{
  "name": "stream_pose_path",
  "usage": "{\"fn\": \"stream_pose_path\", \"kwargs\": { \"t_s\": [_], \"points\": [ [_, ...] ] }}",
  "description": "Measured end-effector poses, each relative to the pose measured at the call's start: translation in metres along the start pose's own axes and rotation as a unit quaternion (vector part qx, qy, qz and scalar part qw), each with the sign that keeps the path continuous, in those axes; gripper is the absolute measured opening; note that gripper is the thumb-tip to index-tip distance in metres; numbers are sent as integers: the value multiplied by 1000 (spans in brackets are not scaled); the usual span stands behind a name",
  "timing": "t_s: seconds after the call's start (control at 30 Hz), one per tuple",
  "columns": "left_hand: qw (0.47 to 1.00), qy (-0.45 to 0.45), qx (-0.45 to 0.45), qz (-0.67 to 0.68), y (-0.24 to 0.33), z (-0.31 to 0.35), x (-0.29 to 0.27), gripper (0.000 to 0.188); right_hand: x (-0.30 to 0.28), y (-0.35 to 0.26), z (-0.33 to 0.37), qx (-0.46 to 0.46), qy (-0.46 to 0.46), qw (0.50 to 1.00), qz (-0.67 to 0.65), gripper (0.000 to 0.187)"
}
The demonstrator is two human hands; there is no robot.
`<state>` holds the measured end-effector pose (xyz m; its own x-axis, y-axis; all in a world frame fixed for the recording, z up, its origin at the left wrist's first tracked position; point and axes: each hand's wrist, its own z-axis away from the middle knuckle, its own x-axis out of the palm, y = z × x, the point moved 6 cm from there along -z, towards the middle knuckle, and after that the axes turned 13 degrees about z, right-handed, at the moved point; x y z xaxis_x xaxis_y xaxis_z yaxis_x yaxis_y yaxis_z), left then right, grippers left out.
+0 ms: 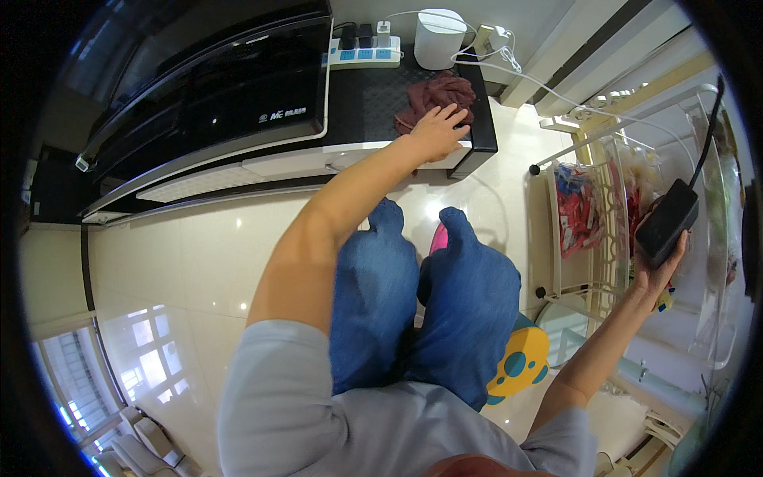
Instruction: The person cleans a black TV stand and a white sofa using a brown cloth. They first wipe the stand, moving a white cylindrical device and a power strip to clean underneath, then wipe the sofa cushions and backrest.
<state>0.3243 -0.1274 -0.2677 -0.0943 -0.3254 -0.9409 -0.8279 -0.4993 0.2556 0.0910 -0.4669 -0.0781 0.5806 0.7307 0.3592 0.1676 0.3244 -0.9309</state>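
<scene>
My left hand (436,133) reaches to the right end of a low black cabinet (362,103). It lies on a bunched maroon cloth (434,94), fingers apart, and whatever is under the palm is hidden. Out to the right, my right hand (656,270) is closed round a black power adapter (668,222). The adapter is a long box, held tilted up off any surface, with a black cord (707,139) running upward from its far end.
A large black television (214,103) fills the cabinet's left. Behind the cloth are a white power strip (366,52) and a white cylindrical device (439,40). A rack (556,230) with packages stands at right. A yellow stool (520,366) is beside my legs.
</scene>
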Motion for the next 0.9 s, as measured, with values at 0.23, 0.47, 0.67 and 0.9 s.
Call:
{"fn": "stream_pose_path", "kwargs": {
  "t_s": [0.23, 0.47, 0.67, 0.9],
  "points": [
    [978, 72, -178, -79, -92, 42, -1, 39, -6, 81, -6, 97, 20, 995, 23, 51],
    [863, 180, -469, 57, -148, 156, -31, 46, 72, 134, -10, 123, -29, 990, 56, 46],
    [885, 219, -410, -30, -122, 178, -44, 82, 119, 143, -4, 124, -95, 978, 136, 44],
    [960, 207, -178, 62, -60, 118, -30, 52, 130, 163, -6, 105, -122, 972, 170, 43]
  ]
}}
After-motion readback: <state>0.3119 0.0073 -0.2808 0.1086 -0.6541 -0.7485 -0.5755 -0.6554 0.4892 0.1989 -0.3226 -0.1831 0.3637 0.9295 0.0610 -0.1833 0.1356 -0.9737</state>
